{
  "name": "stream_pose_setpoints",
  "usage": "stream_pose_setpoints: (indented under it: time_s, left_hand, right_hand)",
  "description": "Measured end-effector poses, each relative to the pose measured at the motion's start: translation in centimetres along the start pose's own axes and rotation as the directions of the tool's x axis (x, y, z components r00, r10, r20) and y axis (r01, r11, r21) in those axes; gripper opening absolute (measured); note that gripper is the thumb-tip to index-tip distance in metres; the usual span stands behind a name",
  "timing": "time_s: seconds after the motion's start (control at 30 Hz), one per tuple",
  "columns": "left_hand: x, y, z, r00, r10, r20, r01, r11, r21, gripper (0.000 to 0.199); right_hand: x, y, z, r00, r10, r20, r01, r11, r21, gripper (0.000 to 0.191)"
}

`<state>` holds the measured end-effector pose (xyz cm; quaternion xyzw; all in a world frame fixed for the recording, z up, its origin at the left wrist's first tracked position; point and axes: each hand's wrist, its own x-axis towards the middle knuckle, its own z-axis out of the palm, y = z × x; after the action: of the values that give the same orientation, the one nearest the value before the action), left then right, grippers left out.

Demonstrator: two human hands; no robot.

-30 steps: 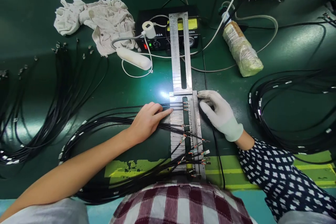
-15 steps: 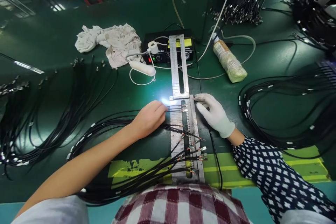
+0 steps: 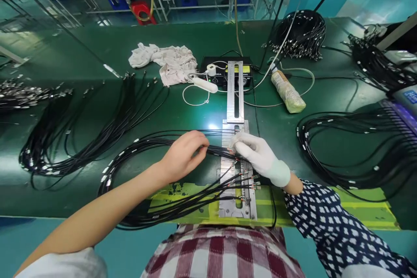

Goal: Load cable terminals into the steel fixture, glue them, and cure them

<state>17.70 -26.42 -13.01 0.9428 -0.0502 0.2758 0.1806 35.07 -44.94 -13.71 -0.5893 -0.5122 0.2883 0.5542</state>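
In the head view, the person's bare left hand (image 3: 185, 154) is curving over a bundle of black cables (image 3: 146, 142) just left of a slotted metal fixture (image 3: 227, 167), its thumb and forefinger bending round toward each other and leaving a small gap inside; whether the tips are pinching a cable, I cannot tell. The right hand (image 3: 256, 152), wearing a white glove, is reaching across the fixture from the right, its fingertips bunching close together beside the cable ends; what lies between them is staying hidden, so I cannot tell whether they are gripping. The cables are running from a loop at the left onto the fixture, and several metal-tipped ends are sticking out past its slot nearer the person. A narrower slotted metal bar (image 3: 230, 95) is extending from the fixture's far end toward a black control box (image 3: 208, 61). A white oblong device (image 3: 204, 84) is lying before the box, a crumpled white cloth (image 3: 179, 63) is sitting to its left, and a plastic-wrapped bottle (image 3: 288, 91) is leaning over on the green table (image 3: 273, 126) to its right. More black cables are lying in a bundle (image 3: 48, 165) at the far left and in a coil (image 3: 304, 139) at the right.
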Motion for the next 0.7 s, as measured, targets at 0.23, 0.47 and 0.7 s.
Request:
stream_pose_setpoints:
  time_s: [0.23, 0.47, 0.7]
  left_hand:
    - [-1.0, -0.6, 1.1, 0.990, -0.119, -0.075, 0.107, 0.983, -0.147, 0.004]
    - [-2.2, -6.2, 0.6, 0.872, -0.412, 0.266, 0.440, 0.896, -0.055, 0.015]
    - [-5.0, -9.7, -3.6, 0.785, -0.564, 0.256, 0.579, 0.815, 0.017, 0.032]
  right_hand:
    - [1.1, 2.0, 2.2, 0.993, 0.107, -0.051, -0.098, 0.982, 0.161, 0.054]
    - [5.6, 0.6, 2.6, 0.953, 0.022, -0.301, 0.033, 0.984, 0.175, 0.033]
    - [8.1, -5.7, -1.4, 0.875, -0.069, -0.479, 0.235, 0.926, 0.295, 0.018]
